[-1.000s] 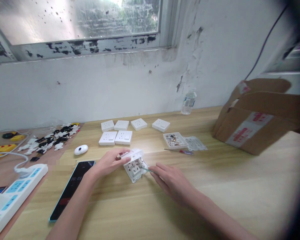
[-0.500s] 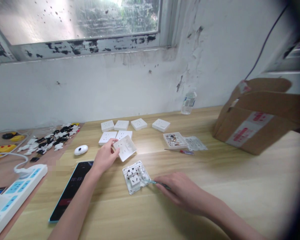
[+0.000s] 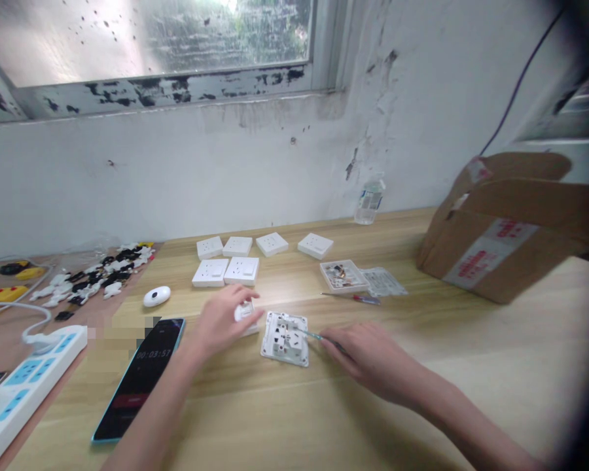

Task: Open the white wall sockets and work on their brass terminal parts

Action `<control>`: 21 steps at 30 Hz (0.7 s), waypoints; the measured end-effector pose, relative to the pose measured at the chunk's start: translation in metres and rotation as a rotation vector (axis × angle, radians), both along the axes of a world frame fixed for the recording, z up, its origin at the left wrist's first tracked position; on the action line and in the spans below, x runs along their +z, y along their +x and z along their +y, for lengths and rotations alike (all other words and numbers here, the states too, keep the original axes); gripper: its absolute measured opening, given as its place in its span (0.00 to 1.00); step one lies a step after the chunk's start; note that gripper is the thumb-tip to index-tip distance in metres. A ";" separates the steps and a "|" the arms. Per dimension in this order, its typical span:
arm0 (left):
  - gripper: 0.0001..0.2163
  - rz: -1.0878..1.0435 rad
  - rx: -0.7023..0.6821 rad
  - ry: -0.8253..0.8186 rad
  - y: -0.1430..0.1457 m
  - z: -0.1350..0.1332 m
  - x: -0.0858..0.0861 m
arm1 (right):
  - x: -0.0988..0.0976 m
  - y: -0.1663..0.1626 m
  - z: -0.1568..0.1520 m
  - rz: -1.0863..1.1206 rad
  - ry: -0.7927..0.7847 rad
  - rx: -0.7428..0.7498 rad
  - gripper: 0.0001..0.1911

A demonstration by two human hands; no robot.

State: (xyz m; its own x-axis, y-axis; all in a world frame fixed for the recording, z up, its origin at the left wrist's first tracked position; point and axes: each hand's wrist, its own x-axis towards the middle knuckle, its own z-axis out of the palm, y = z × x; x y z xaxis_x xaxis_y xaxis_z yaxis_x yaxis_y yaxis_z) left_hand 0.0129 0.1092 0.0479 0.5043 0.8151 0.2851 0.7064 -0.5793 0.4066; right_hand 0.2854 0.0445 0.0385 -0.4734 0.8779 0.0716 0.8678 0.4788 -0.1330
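On the table lies a white socket base (image 3: pixel 285 341) with its inner fittings exposed. My right hand (image 3: pixel 368 356) is closed around a thin screwdriver (image 3: pixel 334 344), its blue-green shaft reaching over the base's inner part. Just left of the base, a white socket cover (image 3: pixel 248 329) rests on the table, mostly hidden by my left hand (image 3: pixel 223 320). The left thumb and fingers are spread over that cover and do not look pinched on it.
Several finished-looking white sockets (image 3: pixel 242 270) stand behind the hands. A tray of small parts (image 3: pixel 343 277), a second screwdriver (image 3: pixel 366 299) and a plastic bag (image 3: pixel 385 282) lie right. A phone (image 3: pixel 144 373) and power strip (image 3: pixel 34 379) are left; a cardboard box (image 3: pixel 491 242) is far right.
My left hand has brought the cover down from its tilted, raised position to the table, and the fingers have spread. The base has shifted right and turned; the screwdriver stays over it.
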 end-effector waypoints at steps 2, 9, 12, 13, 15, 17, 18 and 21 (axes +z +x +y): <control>0.18 0.084 -0.114 0.024 0.023 -0.014 0.000 | -0.002 -0.008 -0.003 -0.046 0.003 -0.022 0.16; 0.18 0.172 -0.214 0.039 0.052 -0.028 -0.017 | 0.001 -0.005 -0.012 0.092 -0.110 0.027 0.14; 0.16 0.106 -0.224 -0.038 0.045 -0.025 -0.016 | 0.015 0.009 -0.004 0.238 -0.147 0.021 0.14; 0.16 0.076 -0.225 -0.067 0.043 -0.024 -0.015 | 0.021 0.014 0.000 0.289 -0.155 0.008 0.15; 0.16 -0.027 -0.217 -0.146 0.039 -0.022 -0.013 | 0.030 0.021 0.010 0.408 -0.162 -0.008 0.16; 0.15 -0.214 -0.180 -0.276 0.038 -0.020 -0.012 | 0.034 0.024 0.020 0.517 -0.171 -0.052 0.17; 0.15 -0.333 -0.150 -0.352 0.038 -0.018 -0.012 | 0.034 0.024 0.023 0.565 -0.178 -0.084 0.17; 0.18 -0.661 -0.091 -0.553 0.041 -0.015 -0.016 | 0.024 0.015 0.028 0.677 -0.214 -0.138 0.18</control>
